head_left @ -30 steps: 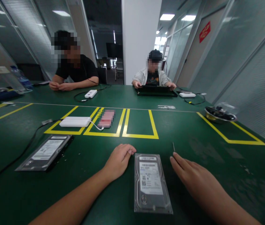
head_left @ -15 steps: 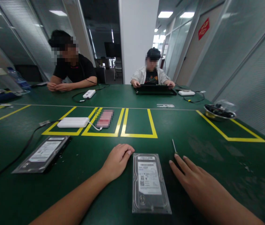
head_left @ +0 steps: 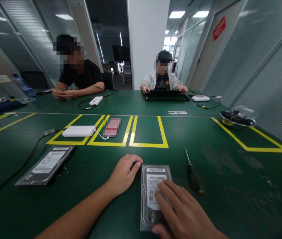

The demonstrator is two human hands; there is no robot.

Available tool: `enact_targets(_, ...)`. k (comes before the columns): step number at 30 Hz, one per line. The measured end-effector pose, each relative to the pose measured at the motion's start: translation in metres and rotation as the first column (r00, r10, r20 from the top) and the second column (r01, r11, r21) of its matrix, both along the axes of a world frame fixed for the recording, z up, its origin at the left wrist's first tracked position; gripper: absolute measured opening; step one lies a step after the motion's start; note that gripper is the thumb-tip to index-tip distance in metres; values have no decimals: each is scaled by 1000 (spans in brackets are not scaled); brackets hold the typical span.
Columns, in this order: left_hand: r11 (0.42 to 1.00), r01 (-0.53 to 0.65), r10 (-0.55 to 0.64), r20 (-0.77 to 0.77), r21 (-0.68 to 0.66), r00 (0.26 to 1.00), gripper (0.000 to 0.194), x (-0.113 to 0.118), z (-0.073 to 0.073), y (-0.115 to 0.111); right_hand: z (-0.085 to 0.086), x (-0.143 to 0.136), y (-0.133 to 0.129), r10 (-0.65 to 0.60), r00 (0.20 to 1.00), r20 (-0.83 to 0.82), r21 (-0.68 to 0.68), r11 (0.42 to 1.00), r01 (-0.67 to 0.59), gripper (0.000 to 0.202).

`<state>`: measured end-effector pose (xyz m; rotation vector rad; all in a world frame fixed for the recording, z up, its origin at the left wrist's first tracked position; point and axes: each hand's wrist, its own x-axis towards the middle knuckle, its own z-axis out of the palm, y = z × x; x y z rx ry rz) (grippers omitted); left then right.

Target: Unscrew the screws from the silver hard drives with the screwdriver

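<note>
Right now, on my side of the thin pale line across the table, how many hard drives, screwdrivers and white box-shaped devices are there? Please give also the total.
Hard drives: 2
Screwdriver: 1
White box-shaped device: 1
Total: 4

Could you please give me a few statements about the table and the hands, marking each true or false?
1. The screwdriver lies on the green table. True.
2. The right hand grips the screwdriver. False: it is over the near hard drive.
3. The left hand is by that drive's far-left corner. True.
4. Only one hard drive is there. False: a second hard drive lies left of the left hand.
</note>
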<state>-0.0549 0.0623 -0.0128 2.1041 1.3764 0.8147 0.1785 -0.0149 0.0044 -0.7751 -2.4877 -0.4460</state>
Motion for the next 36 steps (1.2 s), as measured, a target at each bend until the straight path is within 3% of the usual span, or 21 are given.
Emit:
enact_targets(6, 1000, -13, 13, -10, 0, 1000, 15, 0, 2, -3, -15, 9, 0, 6, 1000, 29, -38, 999, -5, 57)
enact_targets(12, 999, -14, 15, -29, 30, 999, 13, -6, 4, -7, -19, 11, 0, 22, 1000, -3, -33, 999, -22, 55)
enact_targets(18, 997, -28, 45, -254, 69, 966, 17, -18, 12, -17, -20, 12, 2, 65, 998, 15, -21, 998, -65, 60)
enact_targets(22, 992, -127, 123, -516, 28, 847, 22, -35, 31, -20, -23, 13, 2, 55, 998, -20, -44, 997, -56, 60)
enact_targets(25, 961, -275, 209, -732, 31, 648, 24, -61, 44, -20, -26, 14, 2, 43, 998, -40, -59, 997, -46, 61)
enact_targets(28, 927, -369, 262, -825, 69, 502, 25, -95, 48, -22, -27, 15, 4, 53, 998, -22, -69, 996, -55, 63)
enact_targets(32, 878, -473, 309, -842, 74, 443, 30, -134, 44, -26, -26, 16, 6, 79, 997, -5, -85, 993, -79, 65)
enact_targets(36, 845, -529, 342, -838, 76, 426, 34, -149, 40, -28, -24, 16, 7, 83, 997, 5, -99, 992, -82, 64)
